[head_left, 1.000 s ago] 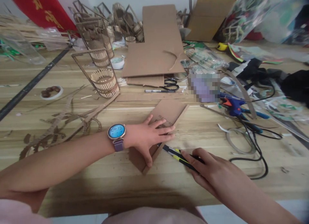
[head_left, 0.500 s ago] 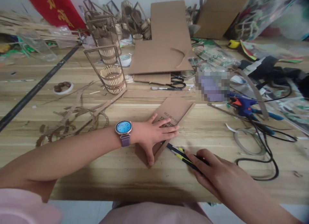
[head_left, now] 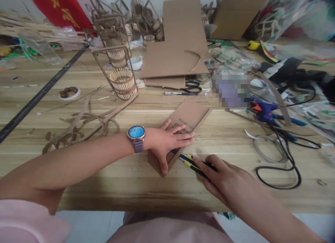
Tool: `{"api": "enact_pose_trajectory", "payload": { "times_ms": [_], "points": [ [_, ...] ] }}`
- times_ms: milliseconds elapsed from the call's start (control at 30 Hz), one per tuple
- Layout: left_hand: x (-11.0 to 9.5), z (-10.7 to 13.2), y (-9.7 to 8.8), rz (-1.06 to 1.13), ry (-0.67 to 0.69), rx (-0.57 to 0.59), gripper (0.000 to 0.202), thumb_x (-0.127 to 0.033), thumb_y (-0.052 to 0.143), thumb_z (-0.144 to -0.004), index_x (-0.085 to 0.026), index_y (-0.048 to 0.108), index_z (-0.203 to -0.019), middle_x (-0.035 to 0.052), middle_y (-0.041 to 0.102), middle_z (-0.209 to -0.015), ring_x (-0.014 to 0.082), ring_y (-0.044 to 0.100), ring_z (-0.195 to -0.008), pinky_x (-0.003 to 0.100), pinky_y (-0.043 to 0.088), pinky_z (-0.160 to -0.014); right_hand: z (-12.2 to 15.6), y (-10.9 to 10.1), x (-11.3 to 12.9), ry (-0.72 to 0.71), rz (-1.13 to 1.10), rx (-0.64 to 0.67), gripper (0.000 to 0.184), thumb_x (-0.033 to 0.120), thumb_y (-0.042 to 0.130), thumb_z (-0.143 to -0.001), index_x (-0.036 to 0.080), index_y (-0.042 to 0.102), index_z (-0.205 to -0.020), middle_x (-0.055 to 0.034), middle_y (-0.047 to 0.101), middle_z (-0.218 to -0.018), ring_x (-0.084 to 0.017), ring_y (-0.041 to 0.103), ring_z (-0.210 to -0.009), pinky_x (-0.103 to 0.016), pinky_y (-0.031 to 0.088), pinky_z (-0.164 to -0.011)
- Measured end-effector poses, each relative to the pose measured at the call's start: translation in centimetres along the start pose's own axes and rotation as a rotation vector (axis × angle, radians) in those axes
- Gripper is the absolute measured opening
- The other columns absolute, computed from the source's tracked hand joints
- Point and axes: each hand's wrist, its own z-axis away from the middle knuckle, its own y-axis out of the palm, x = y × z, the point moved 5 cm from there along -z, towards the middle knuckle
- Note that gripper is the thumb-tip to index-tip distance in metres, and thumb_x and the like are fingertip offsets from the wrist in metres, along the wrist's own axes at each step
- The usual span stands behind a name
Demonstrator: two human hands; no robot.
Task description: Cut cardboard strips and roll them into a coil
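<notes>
My left hand [head_left: 171, 141] lies flat with spread fingers on a narrow piece of brown cardboard [head_left: 195, 112] printed with dark characters. A watch [head_left: 136, 132] sits on that wrist. In my right hand [head_left: 218, 176] is a black and yellow utility knife [head_left: 193, 165], gripped from above. Its blade reaches the cardboard's right edge between my left thumb and forefinger; the tip is partly hidden. Along that edge runs a thin strip of the cardboard.
Behind stand small bamboo baskets [head_left: 123, 84] with tall handles and a big cardboard sheet [head_left: 180, 59]. Scissors [head_left: 193, 87] and a pen [head_left: 180, 93] lie near it. To the right are a blue glue gun [head_left: 265, 110] and its black cable [head_left: 298, 175]. Curled cardboard strips [head_left: 86, 122] lie left.
My right hand has pushed the knife up and left, so its blade reaches further into the cardboard's edge. My left hand stays pressed on the cardboard; the view has shifted slightly.
</notes>
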Motion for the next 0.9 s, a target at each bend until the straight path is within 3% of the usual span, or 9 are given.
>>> {"api": "enact_pose_trajectory", "payload": {
  "times_ms": [467, 733, 833, 900],
  "points": [
    [0.1, -0.1, 0.0, 0.005, -0.005, -0.003, 0.134, -0.060, 0.081, -0.053, -0.023, 0.009, -0.159, 0.0097, 0.003, -0.167, 0.0428, -0.007, -0.151, 0.069, -0.005, -0.115, 0.1, -0.3, 0.9, -0.017, -0.009, -0.030, 0.035, 0.016, 0.036, -0.099, 0.015, 0.065, -0.118, -0.0048, 0.064, -0.083, -0.013, 0.065, -0.055, -0.024, 0.052, -0.047],
    [0.6, -0.3, 0.2, 0.020, 0.015, 0.004, 0.136, -0.068, 0.078, -0.053, -0.023, 0.007, -0.159, 0.0071, 0.001, -0.168, 0.0402, -0.010, -0.152, 0.066, -0.003, -0.116, 0.4, -0.2, 1.3, -0.005, -0.024, -0.025, 0.035, 0.017, 0.038, -0.097, 0.015, 0.065, -0.119, -0.0043, 0.064, -0.081, -0.014, 0.065, -0.054, -0.024, 0.052, -0.046],
    [0.5, -0.2, -0.1, 0.075, -0.007, -0.020, 0.103, -0.071, 0.060, -0.076, -0.028, 0.016, -0.158, 0.0035, 0.008, -0.167, 0.0378, -0.005, -0.153, 0.066, 0.000, -0.117, 0.9, -0.1, 1.1, -0.004, -0.031, -0.009, 0.034, 0.017, 0.040, -0.097, 0.017, 0.065, -0.119, -0.0039, 0.065, -0.081, -0.013, 0.064, -0.053, -0.023, 0.050, -0.045],
    [0.4, -0.1, -0.1, 0.073, -0.041, -0.031, 0.072, -0.058, 0.040, -0.094, -0.030, 0.020, -0.157, 0.0005, 0.011, -0.167, 0.0344, -0.002, -0.154, 0.067, 0.002, -0.117, 0.8, -0.1, 1.0, -0.017, -0.044, 0.011, 0.032, 0.018, 0.042, -0.096, 0.018, 0.065, -0.118, -0.0037, 0.064, -0.081, -0.013, 0.063, -0.052, -0.023, 0.049, -0.044]
  ]
}}
